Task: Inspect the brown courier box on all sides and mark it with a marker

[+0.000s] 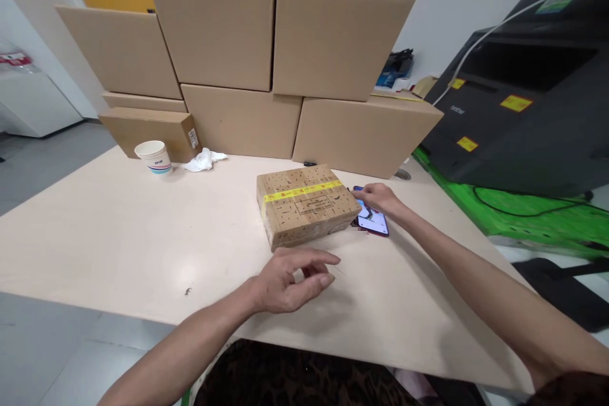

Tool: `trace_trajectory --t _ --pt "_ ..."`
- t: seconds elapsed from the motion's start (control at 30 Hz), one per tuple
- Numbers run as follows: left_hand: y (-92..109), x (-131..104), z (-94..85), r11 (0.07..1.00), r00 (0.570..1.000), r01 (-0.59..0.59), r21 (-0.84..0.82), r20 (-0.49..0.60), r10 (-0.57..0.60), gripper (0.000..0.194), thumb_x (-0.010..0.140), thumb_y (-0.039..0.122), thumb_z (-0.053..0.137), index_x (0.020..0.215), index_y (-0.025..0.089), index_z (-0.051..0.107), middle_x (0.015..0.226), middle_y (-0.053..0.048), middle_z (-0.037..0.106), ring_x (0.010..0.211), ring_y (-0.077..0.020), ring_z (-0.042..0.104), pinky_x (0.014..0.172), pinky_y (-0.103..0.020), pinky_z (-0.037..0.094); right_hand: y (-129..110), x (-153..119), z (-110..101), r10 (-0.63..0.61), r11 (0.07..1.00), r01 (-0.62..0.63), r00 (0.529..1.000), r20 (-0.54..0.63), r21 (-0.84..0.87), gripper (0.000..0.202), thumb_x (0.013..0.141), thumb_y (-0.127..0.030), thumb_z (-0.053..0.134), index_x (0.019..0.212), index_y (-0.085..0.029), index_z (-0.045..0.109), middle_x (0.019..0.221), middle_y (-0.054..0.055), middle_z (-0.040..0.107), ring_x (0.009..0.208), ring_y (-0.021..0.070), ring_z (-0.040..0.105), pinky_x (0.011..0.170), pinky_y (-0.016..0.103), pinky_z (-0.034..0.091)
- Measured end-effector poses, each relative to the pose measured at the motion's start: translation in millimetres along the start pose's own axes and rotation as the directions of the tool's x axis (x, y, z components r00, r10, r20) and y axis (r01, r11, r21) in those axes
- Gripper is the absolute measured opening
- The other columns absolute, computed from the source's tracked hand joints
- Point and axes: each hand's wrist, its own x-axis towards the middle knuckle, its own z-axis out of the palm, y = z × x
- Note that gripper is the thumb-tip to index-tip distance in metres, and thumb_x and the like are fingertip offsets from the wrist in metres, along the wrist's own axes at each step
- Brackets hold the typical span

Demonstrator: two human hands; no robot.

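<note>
A small brown cardboard box (pixel 309 203) with dark speckles and yellow printed tape lies on the table in front of me. My left hand (pixel 295 279) hovers by its near edge, thumb and index finger apart, holding nothing. At the box's right side, my right hand (pixel 379 198) reaches over a phone (pixel 373 221) whose screen is lit. Its fingers are curled together, with the fingertips beside the box's right edge. Small dark bits show between box and phone, partly hidden; whether the fingers grip one of them is unclear.
Large cartons (pixel 342 44) are stacked along the table's back edge. At the left stand a paper cup (pixel 155 157) and a crumpled white tissue (pixel 205 160). A small black object (pixel 309 163) lies behind the box. A big dark machine (pixel 523 95) is on the right, beyond the table (pixel 118 235).
</note>
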Motion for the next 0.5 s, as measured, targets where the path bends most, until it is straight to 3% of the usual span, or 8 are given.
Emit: trace_trajectory --t 0.03,0.1,0.17,0.2,0.3,0.37,0.43,0.5 --pt "-1.0 -1.1 -2.1 0.989 0.988 -0.110 0.095 -0.100 0.119 0.026 0.097 0.025 0.059 0.120 0.021 0.068 0.081 -0.004 0.073 0.061 -0.0113 0.062 0.061 -0.024 0.052 0.2 -3.4 1.0 -0.030 0.997 0.032 0.999 -0.033 0.067 0.041 0.080 -0.056 0.070 0.066 -0.019 0.061 0.049 -0.001 0.055 0.043 0.0097 0.043 0.043 0.024 0.033" --pt "-3.6 -1.5 -7.6 0.922 0.894 -0.248 0.296 -0.297 0.336 0.032 0.095 0.016 0.059 0.123 0.026 0.067 0.078 0.000 0.070 0.062 -0.0113 0.059 0.060 -0.024 0.049 -0.4 -14.5 6.2 -0.082 0.975 0.098 0.993 -0.087 0.201 0.052 0.082 -0.070 0.060 0.075 -0.018 0.063 0.063 0.003 0.064 0.049 0.0110 0.049 0.047 0.025 0.039" --pt "-6.9 1.2 -14.4 0.881 0.767 -0.201 0.428 -0.491 0.414 0.039 0.093 0.015 0.061 0.130 0.030 0.065 0.091 -0.002 0.070 0.078 -0.0144 0.062 0.070 -0.026 0.051 -4.1 -28.7 15.4 -0.119 0.939 0.149 0.986 -0.113 0.312 0.061 0.082 -0.078 0.052 0.084 -0.019 0.065 0.079 0.007 0.071 0.062 0.0143 0.059 0.055 0.026 0.046" --pt "-8.8 3.6 -17.7 0.890 0.708 -0.109 0.443 -0.594 0.383 0.042 0.094 0.019 0.062 0.134 0.030 0.062 0.104 -0.004 0.070 0.092 -0.0171 0.064 0.080 -0.029 0.053 -7.6 -36.0 21.1 -0.134 0.913 0.168 0.984 -0.114 0.372 0.062 0.082 -0.079 0.051 0.088 -0.019 0.067 0.087 0.008 0.074 0.071 0.0166 0.064 0.060 0.026 0.049" --pt "-15.7 12.5 -25.8 0.956 0.556 0.231 0.182 -0.831 0.023 0.058 0.096 0.040 0.064 0.150 0.026 0.048 0.153 -0.012 0.048 0.139 -0.0270 0.047 0.115 -0.042 0.040 -22.7 -56.1 38.9 -0.153 0.755 0.180 0.983 -0.097 0.631 0.057 0.078 -0.075 0.061 0.093 -0.021 0.071 0.106 0.008 0.077 0.101 0.0232 0.069 0.078 0.029 0.054" --pt "-20.8 17.7 -29.8 0.926 0.480 0.341 -0.159 -0.818 -0.317 0.068 0.095 0.052 0.061 0.154 0.024 0.042 0.167 -0.013 0.032 0.152 -0.0306 0.033 0.125 -0.044 0.029 -32.9 -67.3 48.9 -0.164 0.641 0.143 0.985 -0.047 0.754 0.055 0.076 -0.074 0.066 0.092 -0.022 0.073 0.111 0.007 0.078 0.112 0.0261 0.067 0.086 0.032 0.054" --pt "-24.9 21.1 -34.5 0.863 0.472 0.323 -0.389 -0.724 -0.503 0.072 0.093 0.056 0.063 0.154 0.024 0.043 0.168 -0.012 0.032 0.154 -0.0321 0.031 0.126 -0.044 0.029 -39.0 -76.5 56.5 -0.207 0.567 0.140 0.978 -0.024 0.811 0.053 0.077 -0.072 0.066 0.094 -0.023 0.074 0.115 0.007 0.077 0.118 0.0269 0.065 0.093 0.034 0.053" --pt "-26.7 22.2 -41.1 0.852 0.524 0.265 -0.452 -0.674 -0.521 0.073 0.091 0.054 0.067 0.154 0.025 0.043 0.167 -0.010 0.036 0.153 -0.0316 0.035 0.125 -0.042 0.033 -39.3 -83.0 61.6 -0.254 0.503 0.178 0.966 -0.053 0.845 0.048 0.080 -0.068 0.066 0.099 -0.024 0.074 0.122 0.005 0.075 0.123 0.0263 0.063 0.099 0.036 0.052"
